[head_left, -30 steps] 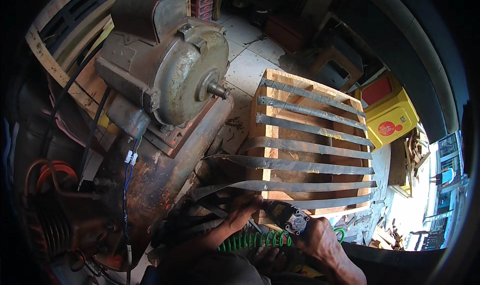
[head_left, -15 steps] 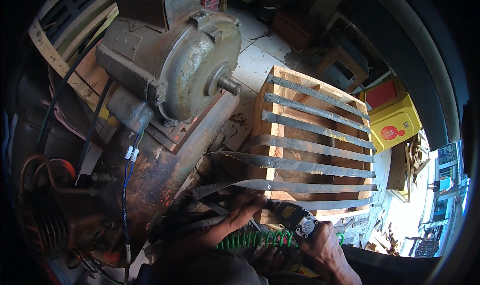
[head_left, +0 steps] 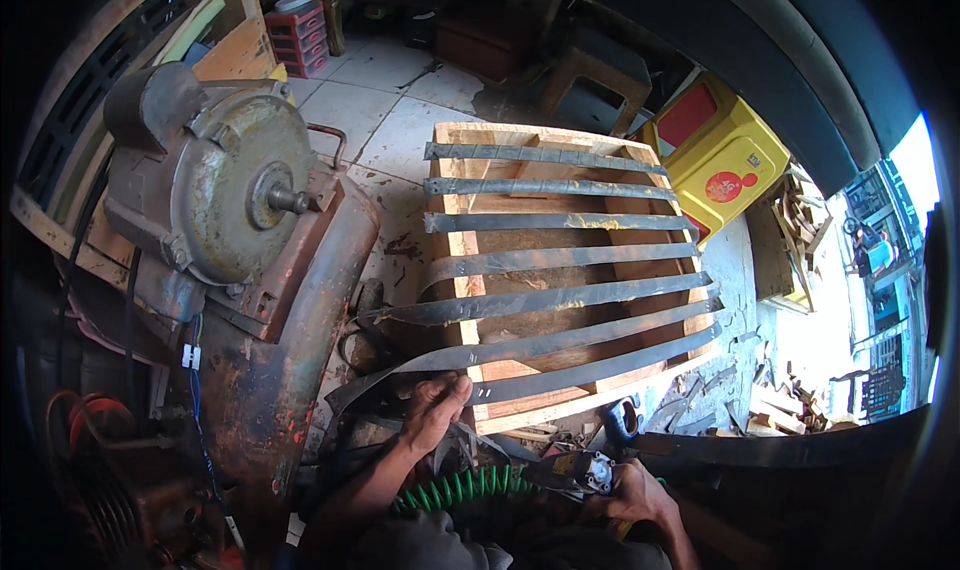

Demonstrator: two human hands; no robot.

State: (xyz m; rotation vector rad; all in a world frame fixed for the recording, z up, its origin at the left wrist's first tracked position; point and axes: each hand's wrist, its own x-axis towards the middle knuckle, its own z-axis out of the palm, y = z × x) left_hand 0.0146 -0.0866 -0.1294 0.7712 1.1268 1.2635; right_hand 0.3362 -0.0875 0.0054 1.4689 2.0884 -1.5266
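A wooden frame, open like a shallow box, lies in front of me with several black straps running across it from left to right. At its near left corner my left hand has its fingers closed on the end of the nearest strap; staples show in the strap just beside the fingertips. My right hand grips a dark staple gun low in front of my body, apart from the frame. A green coiled air hose runs beneath the gun.
A grey electric motor sits on a rusty tank at the left. Beyond the frame's right side are a yellow container and scrap wood. A blue-rimmed cup-like object lies near the frame's front edge. A red drawer unit stands far left.
The staple gun has come away from the frame's near left corner, down and toward me in my right hand. My left hand remains at the corner. The view has shifted, showing more of the right side.
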